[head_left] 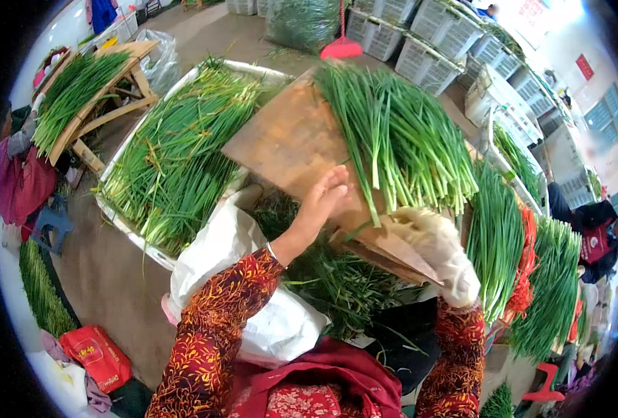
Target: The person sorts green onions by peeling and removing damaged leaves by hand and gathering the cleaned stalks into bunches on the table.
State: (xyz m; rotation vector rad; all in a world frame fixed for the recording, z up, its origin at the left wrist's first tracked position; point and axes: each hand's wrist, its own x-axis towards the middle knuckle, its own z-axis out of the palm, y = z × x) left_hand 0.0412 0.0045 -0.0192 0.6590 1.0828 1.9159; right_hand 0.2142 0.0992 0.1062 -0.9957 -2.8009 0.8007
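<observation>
My left hand (323, 200) is bare and hovers at the near edge of a wooden board (281, 143), its fingers stretched out and holding nothing. A loose pile of garlic chives (399, 132) lies across the board's right side, pale stem ends towards me. My right hand (438, 247), in a whitish glove, is at the board's near right edge, just below those stem ends. Motion blurs the glove, so its fingers cannot be made out. Left of the board, a white crate (133, 233) holds more garlic chives (183, 153), some with yellowed leaves.
A white sack (246, 292) lies by my left forearm, and loose green leaves (351, 282) are heaped under the board. Chive bundles (493, 237) stand at right beside red netting (525, 268). Another person (23, 181) is at a board on the left. Stacked crates (427, 63) line the back.
</observation>
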